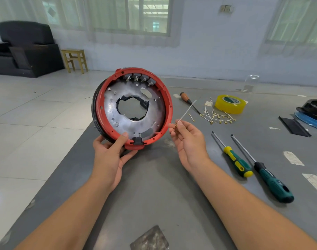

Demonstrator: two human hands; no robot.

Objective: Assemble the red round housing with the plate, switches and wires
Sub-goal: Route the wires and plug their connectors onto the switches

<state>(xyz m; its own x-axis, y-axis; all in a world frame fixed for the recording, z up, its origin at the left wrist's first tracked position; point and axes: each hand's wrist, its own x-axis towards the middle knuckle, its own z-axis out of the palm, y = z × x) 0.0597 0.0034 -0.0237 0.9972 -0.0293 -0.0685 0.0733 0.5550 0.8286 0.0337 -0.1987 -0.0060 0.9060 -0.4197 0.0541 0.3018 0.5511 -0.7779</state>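
Observation:
My left hand grips the red round housing by its lower rim and holds it tilted upright above the grey table. Inside it sits the round metal plate with a central hole. Several grey switches line the top inner rim, and a black connector sits at the bottom. My right hand pinches a thin white wire with a brass terminal at its lower end, just right of the housing.
More loose wires with brass terminals lie on the table beside a yellow tape roll. A wooden-handled screwdriver lies behind, two green-handled screwdrivers to the right. Black and blue parts sit at the far right.

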